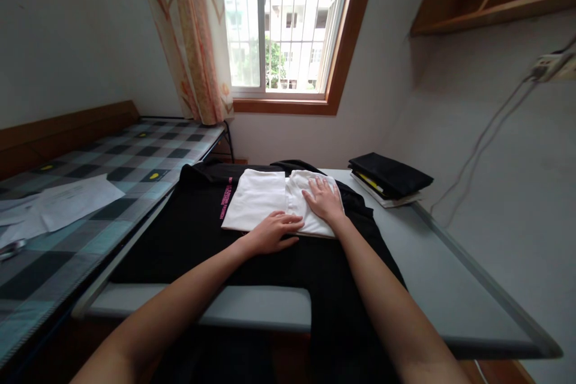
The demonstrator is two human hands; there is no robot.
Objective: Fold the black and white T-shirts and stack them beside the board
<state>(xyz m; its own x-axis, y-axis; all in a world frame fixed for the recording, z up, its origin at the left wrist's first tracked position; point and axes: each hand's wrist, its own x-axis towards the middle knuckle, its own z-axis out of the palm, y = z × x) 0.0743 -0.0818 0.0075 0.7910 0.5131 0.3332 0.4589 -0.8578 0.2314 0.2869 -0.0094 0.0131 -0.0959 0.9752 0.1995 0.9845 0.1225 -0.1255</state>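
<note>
A folded white cloth garment (pixel 256 195) lies on a black garment (pixel 180 246) with pink lettering, spread across the table. My right hand (pixel 324 199) rests flat on the right part of the white cloth, fingers spread. Along its near edge lies my left hand (pixel 275 231), fingers stretched out and partly over the cloth. Neither hand grips anything. A strip of the black garment hangs over the table's front edge between my forearms.
The grey table (pixel 454 288) borders the right wall. On its far right sits a black folded item (pixel 389 175) atop papers. Left is a bed (pixel 103 174) with a checked cover and loose papers (pixel 67 204). A cord (pixel 486 132) hangs from a wall socket; a wooden shelf (pixel 490 18) juts out above.
</note>
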